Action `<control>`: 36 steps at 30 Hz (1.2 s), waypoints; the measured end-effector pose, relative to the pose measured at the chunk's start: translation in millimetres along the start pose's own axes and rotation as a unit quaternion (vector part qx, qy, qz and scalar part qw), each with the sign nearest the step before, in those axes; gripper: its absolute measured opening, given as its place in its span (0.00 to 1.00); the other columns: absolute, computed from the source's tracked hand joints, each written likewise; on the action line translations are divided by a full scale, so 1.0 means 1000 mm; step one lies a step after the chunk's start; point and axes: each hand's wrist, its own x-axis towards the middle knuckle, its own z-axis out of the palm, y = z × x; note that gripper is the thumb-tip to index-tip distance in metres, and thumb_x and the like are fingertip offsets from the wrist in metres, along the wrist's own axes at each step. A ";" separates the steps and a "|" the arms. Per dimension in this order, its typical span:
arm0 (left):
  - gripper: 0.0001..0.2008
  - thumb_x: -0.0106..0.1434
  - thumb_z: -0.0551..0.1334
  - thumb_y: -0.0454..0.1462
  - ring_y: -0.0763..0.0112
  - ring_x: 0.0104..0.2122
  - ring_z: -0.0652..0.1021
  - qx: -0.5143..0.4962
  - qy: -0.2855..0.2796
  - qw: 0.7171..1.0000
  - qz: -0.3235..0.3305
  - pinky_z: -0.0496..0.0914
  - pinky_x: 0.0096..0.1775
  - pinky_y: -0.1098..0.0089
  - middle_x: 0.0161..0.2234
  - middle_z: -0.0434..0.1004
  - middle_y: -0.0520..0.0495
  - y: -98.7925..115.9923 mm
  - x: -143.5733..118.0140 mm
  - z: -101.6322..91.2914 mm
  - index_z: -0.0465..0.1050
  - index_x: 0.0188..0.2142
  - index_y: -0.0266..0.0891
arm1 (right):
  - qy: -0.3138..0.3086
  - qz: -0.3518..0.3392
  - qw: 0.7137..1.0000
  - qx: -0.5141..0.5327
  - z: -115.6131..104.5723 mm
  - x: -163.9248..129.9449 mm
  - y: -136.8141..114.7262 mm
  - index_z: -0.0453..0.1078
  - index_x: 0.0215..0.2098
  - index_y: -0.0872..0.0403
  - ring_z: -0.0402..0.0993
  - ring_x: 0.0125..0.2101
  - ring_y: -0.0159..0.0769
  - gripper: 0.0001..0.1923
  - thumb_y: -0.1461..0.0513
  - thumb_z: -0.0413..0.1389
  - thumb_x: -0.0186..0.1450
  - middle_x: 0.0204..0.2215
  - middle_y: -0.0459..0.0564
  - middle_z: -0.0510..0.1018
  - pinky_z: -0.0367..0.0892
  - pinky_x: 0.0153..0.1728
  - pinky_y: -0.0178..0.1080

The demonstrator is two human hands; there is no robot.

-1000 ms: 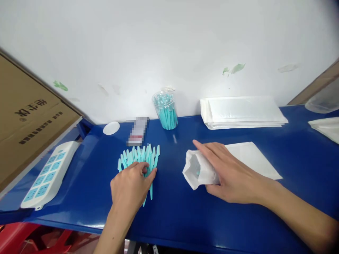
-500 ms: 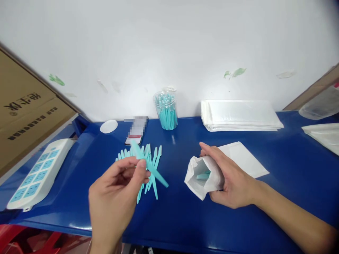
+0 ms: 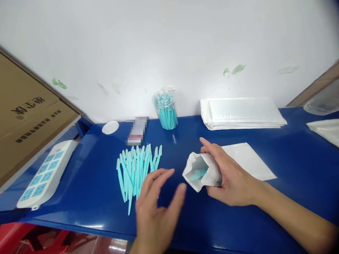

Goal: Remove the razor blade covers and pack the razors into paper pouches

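Note:
My right hand (image 3: 230,178) grips a small white paper bag (image 3: 201,171) and holds its mouth open toward the left; teal plastic sticks (image 3: 197,174) show inside it. My left hand (image 3: 156,211) hovers empty, fingers spread, just left of the bag's mouth. A fan of several loose teal sticks (image 3: 135,167) lies on the blue table (image 3: 291,155) to the left of my left hand.
A clear jar of teal sticks (image 3: 165,110) stands at the back. A stack of white bags (image 3: 242,113) lies back right, one flat bag (image 3: 249,160) under my right wrist. A white power strip (image 3: 43,174), a cardboard box (image 3: 26,120) and a white lid (image 3: 110,127) are on the left.
My left hand picked a teal stick from the pile, carried it right to the bag and let it go inside; the hand is now empty.

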 end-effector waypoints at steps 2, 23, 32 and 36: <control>0.10 0.69 0.67 0.46 0.62 0.34 0.83 0.131 -0.020 0.990 -0.044 0.72 0.35 0.65 0.36 0.85 0.48 -0.019 0.011 -0.016 0.82 0.45 0.46 | -0.028 0.015 0.999 -0.008 0.000 0.000 -0.001 0.29 0.79 0.44 0.70 0.55 0.55 0.61 0.67 0.60 0.58 0.56 0.58 0.69 0.73 0.54 0.59; 0.04 0.66 0.71 0.42 0.63 0.50 0.83 -0.285 0.073 0.942 -0.160 0.79 0.50 0.65 0.48 0.84 0.49 0.007 0.013 0.002 0.83 0.37 0.47 | -0.041 0.023 0.999 0.006 0.002 -0.001 -0.003 0.28 0.80 0.45 0.67 0.58 0.55 0.62 0.68 0.60 0.58 0.58 0.58 0.68 0.71 0.57 0.61; 0.34 0.72 0.65 0.46 0.49 0.72 0.63 -0.108 -0.016 0.994 0.009 0.68 0.66 0.45 0.72 0.58 0.39 0.032 -0.001 0.026 0.57 0.74 0.53 | 0.029 -0.017 0.999 0.036 0.006 -0.001 -0.002 0.32 0.80 0.47 0.73 0.51 0.51 0.59 0.66 0.61 0.60 0.56 0.58 0.70 0.74 0.53 0.57; 0.42 0.76 0.56 0.52 0.44 0.77 0.47 -0.014 -0.138 0.980 0.145 0.56 0.71 0.37 0.79 0.40 0.38 0.030 0.002 0.017 0.38 0.79 0.45 | 0.045 -0.014 0.998 0.047 0.005 -0.003 -0.002 0.33 0.80 0.46 0.73 0.53 0.54 0.61 0.67 0.60 0.56 0.58 0.58 0.69 0.75 0.51 0.57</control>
